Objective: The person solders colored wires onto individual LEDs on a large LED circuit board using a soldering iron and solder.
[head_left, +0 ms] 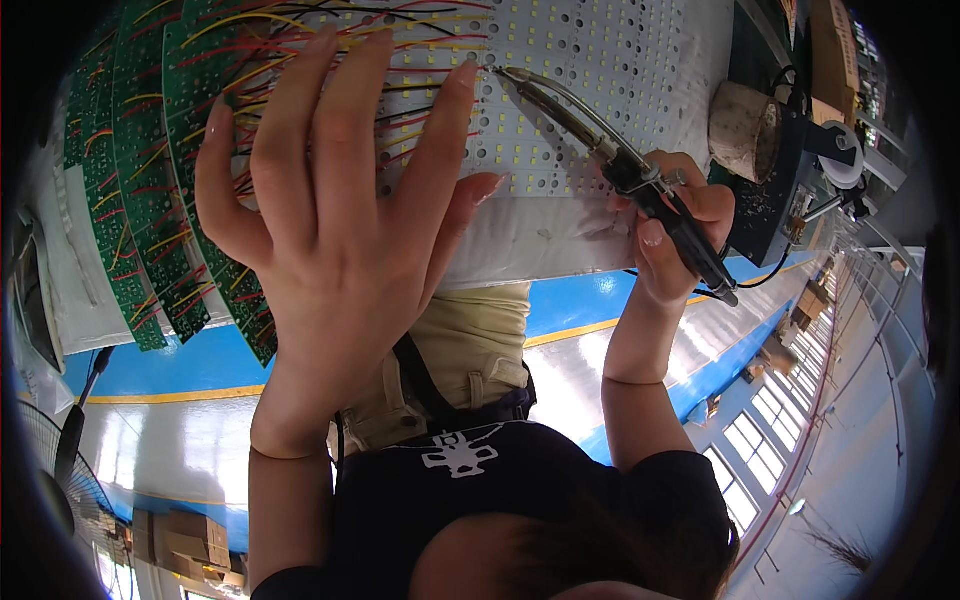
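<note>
Black, slender soldering iron (625,172) fills your right hand's (682,220) grip; your left hand (335,200) spreads over thin multicoloured wires (432,71). Many reach the flat white panel (550,184); finished joints can't be told.

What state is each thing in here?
White LED panel: flat, partly covered.
Long green circuit boards: overlapping, wired.
Thin red, yellow, black wires: strung over panel.
Bare left fingers: spread over wires.
Black-handled metal soldering iron: held, tip near wires.
Bare right fingers: closed around iron.
</note>
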`<state>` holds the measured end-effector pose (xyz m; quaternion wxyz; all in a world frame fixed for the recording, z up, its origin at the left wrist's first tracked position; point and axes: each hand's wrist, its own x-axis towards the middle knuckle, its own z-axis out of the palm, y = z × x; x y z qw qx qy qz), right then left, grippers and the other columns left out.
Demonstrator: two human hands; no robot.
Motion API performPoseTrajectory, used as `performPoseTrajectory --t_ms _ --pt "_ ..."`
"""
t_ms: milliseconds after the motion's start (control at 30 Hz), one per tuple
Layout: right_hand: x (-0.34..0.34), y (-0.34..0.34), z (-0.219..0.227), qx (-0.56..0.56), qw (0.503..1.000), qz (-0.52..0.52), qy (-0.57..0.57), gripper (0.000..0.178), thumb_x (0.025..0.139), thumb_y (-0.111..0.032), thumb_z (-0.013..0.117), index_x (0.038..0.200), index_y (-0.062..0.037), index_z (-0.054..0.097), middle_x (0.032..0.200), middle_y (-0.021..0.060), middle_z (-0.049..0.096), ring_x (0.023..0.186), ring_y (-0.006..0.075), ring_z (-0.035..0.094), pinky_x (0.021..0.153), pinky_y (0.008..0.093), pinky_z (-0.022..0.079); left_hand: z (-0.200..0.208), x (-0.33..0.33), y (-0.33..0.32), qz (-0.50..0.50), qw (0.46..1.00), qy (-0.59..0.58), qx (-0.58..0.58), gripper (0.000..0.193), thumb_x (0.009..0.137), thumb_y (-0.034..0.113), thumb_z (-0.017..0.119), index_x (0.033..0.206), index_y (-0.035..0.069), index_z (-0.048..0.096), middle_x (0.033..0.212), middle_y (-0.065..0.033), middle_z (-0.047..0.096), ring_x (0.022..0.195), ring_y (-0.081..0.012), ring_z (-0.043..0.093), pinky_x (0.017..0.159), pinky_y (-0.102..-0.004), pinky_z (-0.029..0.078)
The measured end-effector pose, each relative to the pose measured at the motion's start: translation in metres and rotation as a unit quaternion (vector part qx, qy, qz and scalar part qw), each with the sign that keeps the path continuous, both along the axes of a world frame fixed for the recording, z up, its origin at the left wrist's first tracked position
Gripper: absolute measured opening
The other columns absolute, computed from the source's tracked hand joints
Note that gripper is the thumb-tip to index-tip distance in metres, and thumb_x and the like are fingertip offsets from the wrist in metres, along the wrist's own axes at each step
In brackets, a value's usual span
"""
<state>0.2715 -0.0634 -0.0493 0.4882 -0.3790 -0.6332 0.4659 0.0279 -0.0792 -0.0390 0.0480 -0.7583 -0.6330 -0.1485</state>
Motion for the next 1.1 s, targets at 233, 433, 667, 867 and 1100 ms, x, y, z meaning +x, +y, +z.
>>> performPoseTrajectory --t_ms 233,433,667,867,1100 --pt "0.0003 0.0008 0.0007 -0.002 1.000 0.003 0.004 0.028 0.079 -0.009 0.069 0.094 -0.0031 0.047 0.091 0.0187 0.057 0.073 0.0221 0.063 0.064 0.0315 0.052 0.0030 0.0014 0.0014 0.002 1.000 0.004 -0.009 0.038 0.091 0.049 0.043 0.121 0.033 0.060 0.126 -0.0023 0.049 0.117 -0.0213 0.046 0.102 -0.0448 0.023" --pt "0.0011 -0.0001 0.0004 -0.004 1.000 0.004 0.000 0.028 0.079 -0.009 0.070 0.093 -0.0029 0.047 0.093 0.0189 0.057 0.074 0.0225 0.063 0.064 0.0317 0.052 0.0026 0.0018 0.0013 0.003 1.000 0.004 -0.009 0.038 0.091 0.049 0.043 0.121 0.033 0.060 0.126 -0.0023 0.049 0.117 -0.0212 0.046 0.102 -0.0448 0.023" --pt "0.0002 0.0004 0.0005 -0.006 1.000 0.000 0.006 0.030 0.078 -0.011 0.071 0.094 -0.0035 0.047 0.092 0.0190 0.057 0.074 0.0222 0.063 0.064 0.0310 0.052 0.0025 0.0015 0.0014 0.001 1.000 -0.002 -0.008 0.038 0.090 0.050 0.044 0.120 0.032 0.060 0.126 -0.0024 0.049 0.117 -0.0215 0.045 0.102 -0.0452 0.023" --pt "0.0009 0.0000 0.0009 -0.007 1.000 0.001 0.002 0.030 0.079 -0.011 0.071 0.094 -0.0039 0.047 0.092 0.0191 0.057 0.074 0.0221 0.063 0.063 0.0306 0.052 0.0016 0.0016 0.0011 0.002 1.000 -0.001 -0.006 0.038 0.090 0.049 0.045 0.121 0.032 0.060 0.126 -0.0027 0.048 0.117 -0.0215 0.045 0.102 -0.0452 0.023" --pt "0.0012 0.0006 -0.0013 0.004 1.000 0.007 0.007 0.030 0.078 -0.011 0.072 0.094 -0.0035 0.047 0.093 0.0191 0.057 0.073 0.0216 0.063 0.063 0.0304 0.052 0.0020 0.0020 0.0010 0.004 1.000 0.003 -0.010 0.038 0.091 0.049 0.044 0.121 0.032 0.060 0.127 -0.0029 0.048 0.117 -0.0215 0.045 0.102 -0.0449 0.024"
